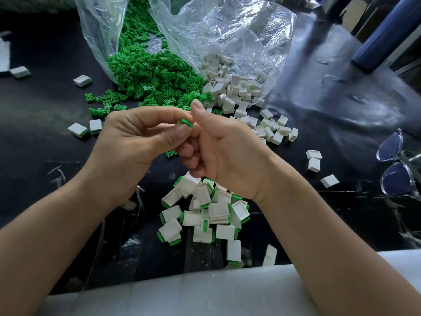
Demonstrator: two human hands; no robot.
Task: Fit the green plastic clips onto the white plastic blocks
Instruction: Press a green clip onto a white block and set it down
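Note:
My left hand [134, 142] and my right hand [218, 151] meet above the middle of the black table. Between their fingertips sits a green clip [186, 123], pinched by my left thumb and fingers. My right hand's fingers curl against it; whether a white block lies inside that hand is hidden. A heap of green clips [148, 74] spills from a clear bag at the back. White blocks [237, 87] spill from a second clear bag to its right. Below my hands lies a pile of white blocks with green clips fitted [205, 213].
Loose white blocks [314, 159] lie scattered right of my hands, and others at the left [83, 80]. Clear-framed glasses [396, 165] rest at the right edge. A dark blue cylinder [382, 35] stands at the back right. A white foam strip [205, 293] runs along the near edge.

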